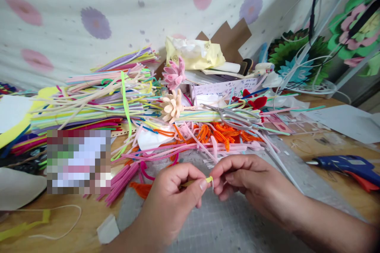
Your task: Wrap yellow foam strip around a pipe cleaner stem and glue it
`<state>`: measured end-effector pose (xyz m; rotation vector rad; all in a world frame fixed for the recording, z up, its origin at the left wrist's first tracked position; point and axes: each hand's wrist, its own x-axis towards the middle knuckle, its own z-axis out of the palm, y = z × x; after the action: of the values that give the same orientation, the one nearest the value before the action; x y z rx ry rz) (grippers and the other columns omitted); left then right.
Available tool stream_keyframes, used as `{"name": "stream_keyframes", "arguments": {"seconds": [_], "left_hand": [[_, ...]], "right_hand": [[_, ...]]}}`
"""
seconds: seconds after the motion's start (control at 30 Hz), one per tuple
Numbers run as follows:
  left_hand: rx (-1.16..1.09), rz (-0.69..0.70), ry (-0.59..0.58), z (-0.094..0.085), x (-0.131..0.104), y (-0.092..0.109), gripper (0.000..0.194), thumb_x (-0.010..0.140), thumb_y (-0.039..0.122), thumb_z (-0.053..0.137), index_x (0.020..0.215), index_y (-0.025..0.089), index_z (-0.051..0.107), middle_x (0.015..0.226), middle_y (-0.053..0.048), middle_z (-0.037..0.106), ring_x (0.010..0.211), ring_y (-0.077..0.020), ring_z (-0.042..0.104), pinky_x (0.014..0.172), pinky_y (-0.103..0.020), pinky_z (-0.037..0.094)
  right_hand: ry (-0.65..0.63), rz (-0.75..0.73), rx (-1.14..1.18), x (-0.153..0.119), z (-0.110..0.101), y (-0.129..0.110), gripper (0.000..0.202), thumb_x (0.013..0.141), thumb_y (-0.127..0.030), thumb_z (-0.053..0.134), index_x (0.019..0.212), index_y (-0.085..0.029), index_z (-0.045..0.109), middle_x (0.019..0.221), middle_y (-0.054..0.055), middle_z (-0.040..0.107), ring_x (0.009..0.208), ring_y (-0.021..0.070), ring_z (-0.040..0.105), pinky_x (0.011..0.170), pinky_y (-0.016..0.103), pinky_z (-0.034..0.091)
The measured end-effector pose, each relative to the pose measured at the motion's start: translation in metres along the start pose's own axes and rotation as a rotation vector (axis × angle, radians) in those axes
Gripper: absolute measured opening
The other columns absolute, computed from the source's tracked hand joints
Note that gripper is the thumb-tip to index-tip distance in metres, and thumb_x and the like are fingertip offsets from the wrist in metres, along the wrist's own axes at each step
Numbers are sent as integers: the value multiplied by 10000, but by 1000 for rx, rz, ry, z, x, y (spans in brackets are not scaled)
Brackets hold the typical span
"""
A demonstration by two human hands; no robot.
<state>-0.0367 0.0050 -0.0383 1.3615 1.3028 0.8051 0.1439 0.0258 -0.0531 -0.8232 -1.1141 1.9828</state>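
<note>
My left hand (175, 201) pinches a thin yellow strip (209, 179) between thumb and forefinger, over the grey cutting mat (202, 221). Its short end sticks out past the thumb, with a fine whitish strand beside it. The fingers of my right hand (249, 182) are curled together, and their tips meet that end from the right. Whatever lies between those fingertips is hidden. Just beyond both hands are pink pipe cleaners (192, 144) and coiled orange pipe cleaners (222, 132). Silver scissors (234, 118) rest open on the pile behind them.
Bundles of coloured pipe cleaners (89, 102) fill the left back. A pink flower (174, 73) and a cream flower (172, 106) stand mid-table. At right lies a blue glue gun (344, 165). Yellow tape (23, 229) and white cord (78, 217) lie front left.
</note>
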Motion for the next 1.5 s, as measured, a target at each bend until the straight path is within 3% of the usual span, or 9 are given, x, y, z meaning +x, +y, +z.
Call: {"name": "stream_keyframes", "arguments": {"seconds": [0.1,0.2,0.53,0.83,1.33,1.5], "left_hand": [[2,6,0,0,0,0,185,775,252,543,626,167,611,490,49,498,482,-101,425,472,-214,321],[1,25,-12,0,0,0,174,764,246,550,612,175,597,480,51,495,473,-102,425,466,-214,318],[25,47,-20,2,-2,1,160,755,248,547,619,175,592,473,49,483,456,-98,405,439,-206,299],[45,80,-20,1,-2,2,169,759,235,546,611,173,598,475,42,496,457,-98,418,439,-204,315],[9,61,-57,1,-2,0,138,744,243,553,629,181,597,479,44,502,449,-96,422,426,-195,322],[4,76,-45,2,-4,2,127,732,228,554,621,183,597,469,44,506,441,-96,421,426,-198,330]], "right_hand": [[17,-19,-37,1,1,1,123,772,-225,639,836,-164,725,736,27,666,682,125,605,643,250,483],[33,-58,-159,3,3,3,160,724,-302,738,830,-182,733,693,-4,641,610,94,549,593,222,444],[120,-94,-316,5,8,0,138,685,-300,760,677,-171,711,615,-27,632,591,89,519,589,212,406],[82,-39,-176,2,11,2,238,711,-389,738,691,-155,697,595,-12,604,579,91,511,599,219,406],[54,-26,-49,3,10,7,166,662,-226,791,659,-150,643,599,-41,599,586,71,495,599,196,379],[44,-20,-8,3,10,7,173,662,-237,792,670,-155,639,611,-40,602,591,76,503,607,203,385]]}}
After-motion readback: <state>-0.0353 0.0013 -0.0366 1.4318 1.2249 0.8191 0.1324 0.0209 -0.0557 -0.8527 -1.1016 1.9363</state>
